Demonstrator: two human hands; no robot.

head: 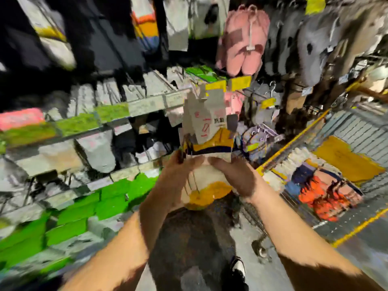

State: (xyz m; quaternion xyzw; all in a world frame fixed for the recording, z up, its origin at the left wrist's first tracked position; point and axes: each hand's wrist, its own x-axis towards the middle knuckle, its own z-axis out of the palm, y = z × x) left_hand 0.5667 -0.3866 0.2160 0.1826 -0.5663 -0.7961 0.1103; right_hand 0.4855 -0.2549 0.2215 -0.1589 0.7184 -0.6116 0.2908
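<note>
Left of the fingers, shelves [144, 106] stacked with green packs [84, 208] crowded close. The left hand [174, 179] and right hand [235, 177], raised together, gripped the sock pack [207, 127] between curled fingers. A wire basket [346, 127] stood just right, beyond a narrow gap.

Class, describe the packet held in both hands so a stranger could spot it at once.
Find the wire shelves on the left, stacked with green packets. Right of them, mid-view, the left hand and right hand hold up a sock packet. Unlike its neighbours, it is white with yellow and navy bands and a red-marked paper label.
</note>
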